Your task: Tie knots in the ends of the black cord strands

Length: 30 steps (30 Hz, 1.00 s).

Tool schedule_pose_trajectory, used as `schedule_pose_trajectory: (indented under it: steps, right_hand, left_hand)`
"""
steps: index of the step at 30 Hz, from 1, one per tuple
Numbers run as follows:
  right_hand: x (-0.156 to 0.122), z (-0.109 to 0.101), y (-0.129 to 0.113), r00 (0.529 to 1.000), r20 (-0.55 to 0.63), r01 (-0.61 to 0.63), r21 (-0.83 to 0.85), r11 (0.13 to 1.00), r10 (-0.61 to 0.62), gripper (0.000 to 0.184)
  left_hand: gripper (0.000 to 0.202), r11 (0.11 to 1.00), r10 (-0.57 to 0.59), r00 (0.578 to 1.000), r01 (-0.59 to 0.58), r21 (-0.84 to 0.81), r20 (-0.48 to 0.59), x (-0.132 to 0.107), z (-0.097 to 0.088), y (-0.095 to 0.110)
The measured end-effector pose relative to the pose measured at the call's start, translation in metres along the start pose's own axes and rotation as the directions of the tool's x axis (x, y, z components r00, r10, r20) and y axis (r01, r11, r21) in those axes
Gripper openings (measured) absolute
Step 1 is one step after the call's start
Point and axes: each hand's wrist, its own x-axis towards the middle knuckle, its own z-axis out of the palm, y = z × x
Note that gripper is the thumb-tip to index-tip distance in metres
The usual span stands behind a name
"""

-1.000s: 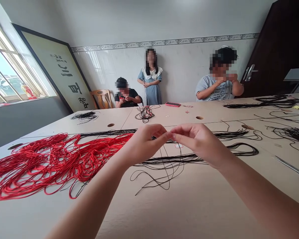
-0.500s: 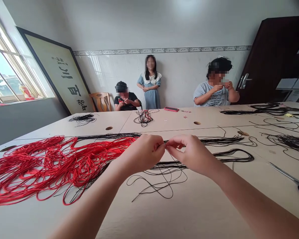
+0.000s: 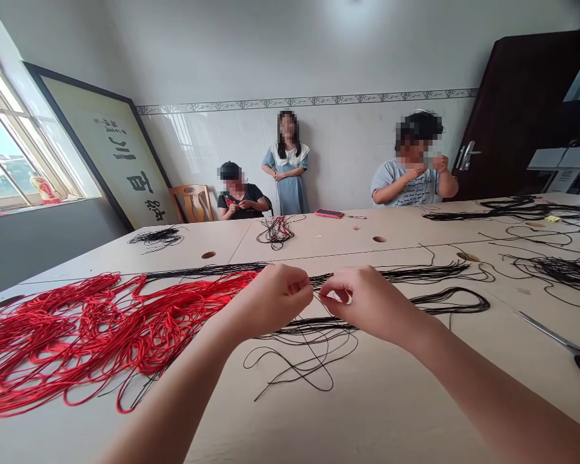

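My left hand (image 3: 270, 299) and my right hand (image 3: 367, 303) are held close together above the table (image 3: 367, 399), fingertips pinched and almost touching. Thin black cords (image 3: 299, 361) hang from between them and trail in loops on the tabletop below. Both hands are closed on a black cord. A big tangle of red cords (image 3: 91, 322) lies left of my left hand. A long bundle of black cords (image 3: 415, 274) stretches across the table behind my hands.
Scissors (image 3: 560, 341) lie at the right edge. More black cord piles (image 3: 555, 267) lie right and far. A red phone (image 3: 329, 213) lies on the far side. Two seated people (image 3: 239, 196) (image 3: 410, 177) work at the table; one stands at the wall (image 3: 287, 164).
My hands have sunk a little and stayed pinched together on the cord; the view has shifted slightly.
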Motion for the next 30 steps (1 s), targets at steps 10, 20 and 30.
schedule_pose_trajectory:
  steps: [10,20,30]
  right_hand:
    - [0.002,0.002,-0.005,0.974,0.016,-0.221,0.252,0.942,0.224,0.015]
    - [0.005,0.005,-0.006,0.923,0.288,-0.37,0.848,0.38,0.255,0.023]
    - [0.002,-0.006,0.002,0.995,-0.096,0.04,0.332,0.942,-0.009,0.012]
  left_hand:
    - [0.029,0.999,-0.021,0.998,0.023,-0.029,0.057,-0.001,0.0,0.004]
    - [0.029,0.961,-0.094,0.995,0.085,-0.263,-0.019,0.007,0.0,-0.002]
    - [0.028,0.909,-0.184,0.982,0.188,-0.372,0.045,0.0,-0.015,0.004]
